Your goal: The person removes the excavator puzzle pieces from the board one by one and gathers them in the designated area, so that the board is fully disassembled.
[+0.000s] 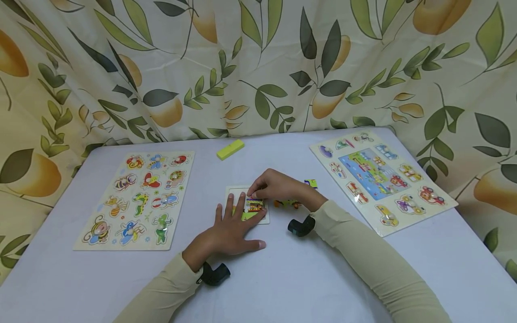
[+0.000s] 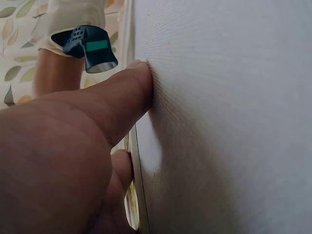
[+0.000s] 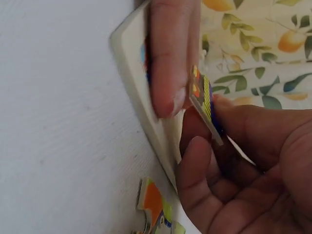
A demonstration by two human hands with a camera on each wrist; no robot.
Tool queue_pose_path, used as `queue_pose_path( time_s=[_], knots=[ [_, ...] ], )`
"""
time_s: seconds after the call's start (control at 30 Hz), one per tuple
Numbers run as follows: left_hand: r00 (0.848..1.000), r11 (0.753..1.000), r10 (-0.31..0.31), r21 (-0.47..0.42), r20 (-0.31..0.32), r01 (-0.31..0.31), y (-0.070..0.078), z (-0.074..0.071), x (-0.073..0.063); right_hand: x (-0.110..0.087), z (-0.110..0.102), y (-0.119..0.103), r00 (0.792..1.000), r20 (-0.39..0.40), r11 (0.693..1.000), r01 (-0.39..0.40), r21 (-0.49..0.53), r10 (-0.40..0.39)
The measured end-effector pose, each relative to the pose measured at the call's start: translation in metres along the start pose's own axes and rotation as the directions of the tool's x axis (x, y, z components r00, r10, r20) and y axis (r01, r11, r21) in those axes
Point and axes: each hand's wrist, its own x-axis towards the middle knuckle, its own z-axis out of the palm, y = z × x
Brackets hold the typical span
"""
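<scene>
From my end of the feed, I judge that everything turns on how the striped puzzle piece (image 3: 207,102) sits against the small puzzle tray (image 1: 238,189): it is over the tray's right half, just beside the left fingers. The right hand (image 1: 278,185) has it, thumb and fingers clamped on it from both sides, reaching in over the tray's far right corner. Seen from the right wrist, its pale edge slants roughly along the tray's side (I can't make out its long axis, nor tell whether it touches the tray). The left hand (image 1: 230,235) is the brace, as I read it, fingers spread apart and laid across the tray's face, thumb out on the cloth (image 1: 291,278) nearer than the tray. Loose pieces (image 1: 286,204) lie just right of the tray.
</scene>
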Motion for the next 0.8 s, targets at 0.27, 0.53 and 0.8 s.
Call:
queue_pose_path(
  time_s=[0.27, 0.53, 0.8],
  knots=[
    [1.000, 1.000, 0.000, -0.009, 0.001, 0.000, 0.000, 0.000, 0.001, -0.001, -0.002, 0.003, 0.996, -0.092, 1.000, -0.011, -0.014, 0.010],
    [1.000, 1.000, 0.000, -0.007, -0.002, 0.000, 0.001, 0.000, 0.000, -0.009, -0.011, 0.009, 0.997, -0.072, 1.000, -0.006, -0.021, 0.004],
    [1.000, 1.000, 0.006, -0.010, -0.010, -0.006, 0.001, 0.000, 0.000, -0.023, -0.023, 0.017, 0.998, -0.055, 0.998, -0.040, -0.043, 0.038]
  ],
)
